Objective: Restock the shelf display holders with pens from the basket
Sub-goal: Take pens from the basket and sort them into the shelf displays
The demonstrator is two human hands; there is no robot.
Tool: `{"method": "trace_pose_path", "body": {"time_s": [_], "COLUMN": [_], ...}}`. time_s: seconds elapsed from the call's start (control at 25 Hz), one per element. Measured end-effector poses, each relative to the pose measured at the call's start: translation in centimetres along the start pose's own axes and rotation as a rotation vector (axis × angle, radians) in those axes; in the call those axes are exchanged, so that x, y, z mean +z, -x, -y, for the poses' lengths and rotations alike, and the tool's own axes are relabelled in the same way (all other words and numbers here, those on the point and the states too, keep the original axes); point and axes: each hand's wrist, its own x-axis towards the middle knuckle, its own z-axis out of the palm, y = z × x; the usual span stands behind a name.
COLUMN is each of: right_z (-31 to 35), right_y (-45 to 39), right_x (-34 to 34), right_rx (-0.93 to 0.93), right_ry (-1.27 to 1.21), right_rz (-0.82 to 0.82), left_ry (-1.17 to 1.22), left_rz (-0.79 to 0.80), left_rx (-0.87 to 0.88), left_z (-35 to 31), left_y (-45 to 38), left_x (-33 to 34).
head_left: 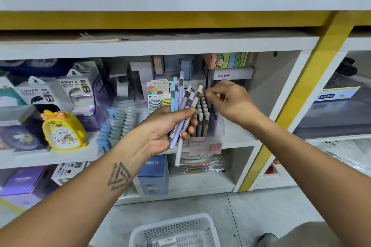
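My left hand (pixel 170 126) is shut on a bunch of pens (pixel 183 106) in blue, lilac, grey and white, held upright in front of the middle shelf. Just behind it stands a clear display holder (pixel 208 138) with rows of brown and beige pens (pixel 202 118) upright in it. My right hand (pixel 228 99) hovers over the holder's top rows, thumb and forefinger pinched together at a pen top; whether it grips that pen I cannot tell. The white mesh basket (pixel 176 230) sits on the floor below, with a few pens inside.
A yellow duck alarm clock (pixel 63 130), power bank boxes (pixel 74 90) and a second holder of pale blue and green pens (pixel 116 124) stand to the left. Boxes fill the lower shelf (pixel 152 174). A yellow upright post (pixel 285 106) bounds the bay on the right.
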Motion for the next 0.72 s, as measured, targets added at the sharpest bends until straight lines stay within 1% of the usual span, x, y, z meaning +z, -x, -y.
{"method": "trace_pose_path", "body": {"time_s": [0.08,0.12,0.2,0.32,0.4,0.48,0.56,0.64,0.72], "right_z": [0.9,1.2,1.5,1.3,0.8,0.3,-0.1,-0.3,-0.6], "right_y": [0.1,0.1,0.1,0.1,0.2,0.8,1.6,2.5,3.0], "right_x": [0.1,0.1,-0.2,-1.2,-2.0,-2.4,-2.3,-1.8,-1.4], "right_rx": [0.136,0.171,0.19,0.21,0.165,0.071,-0.065,-0.191,-0.272], "right_ry": [-0.465,-0.625,-0.784,-0.874,-0.829,-0.686,-0.43,-0.132,0.026], "right_rz": [-0.003,0.013,0.023,-0.081,-0.154,-0.159,-0.109,-0.045,-0.009], "left_ry": [-0.024,-0.031,-0.045,-0.013,0.005,-0.043,-0.073,-0.06,-0.039], "left_rz": [0.024,0.037,0.05,-0.02,-0.102,-0.16,-0.183,-0.168,-0.136], "left_rx": [0.003,0.002,-0.005,-0.015,-0.01,-0.01,-0.012,-0.021,-0.038], "left_z": [0.0,-0.1,-0.2,-0.4,-0.5,-0.5,-0.4,-0.3,-0.1], "left_y": [0.3,0.4,0.6,0.5,0.3,0.2,0.0,-0.2,-0.2], "left_x": [0.1,0.1,0.2,0.0,-0.3,-0.7,-0.9,-0.8,-0.6]}}
